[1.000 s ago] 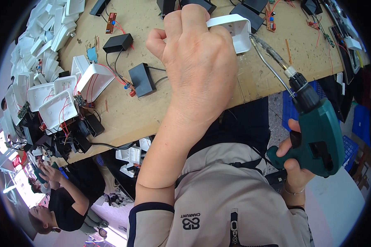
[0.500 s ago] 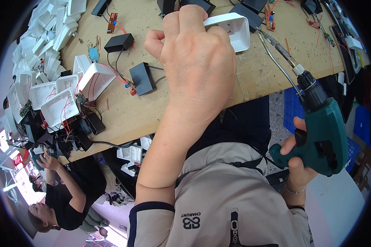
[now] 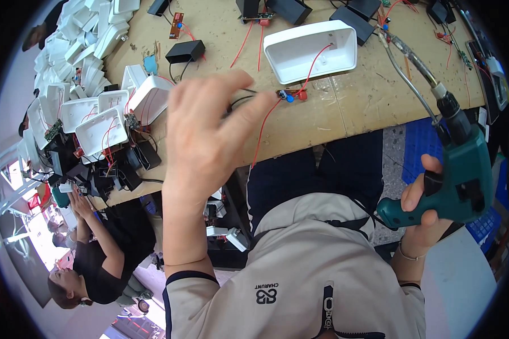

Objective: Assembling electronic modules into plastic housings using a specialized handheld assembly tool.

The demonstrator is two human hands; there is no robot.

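Head view, looking down at a scratched wooden desk (image 3: 356, 107). Left hand (image 3: 203, 141) raised above the desk edge, fingers (image 3: 249, 116) spread apart and holding nothing, thumb tip just beside a small circuit board with a blue part and a red part (image 3: 291, 95). Board linked by a thin red wire (image 3: 316, 65) to an open white rectangular plastic housing (image 3: 311, 51) lying hollow side up farther back on the desk. Right hand (image 3: 421, 209) low at the right, off the desk, fingers (image 3: 418, 186) wrapped tightly round the grip of a teal-green powered screwdriver (image 3: 458, 181), its dark chuck pointing up and away toward a clear hose (image 3: 407, 53) lying along the desk. Black rectangular boxes (image 3: 185, 52) with wires scattered along the far side. Heap of similar white plastic housings (image 3: 90, 113), several with red wires, piled at the left end beside black parts (image 3: 119, 172). Another person in a dark top (image 3: 104, 254) at lower left, hands near the desk's left end. Blue crate (image 3: 418, 152) on the floor beneath the right edge.
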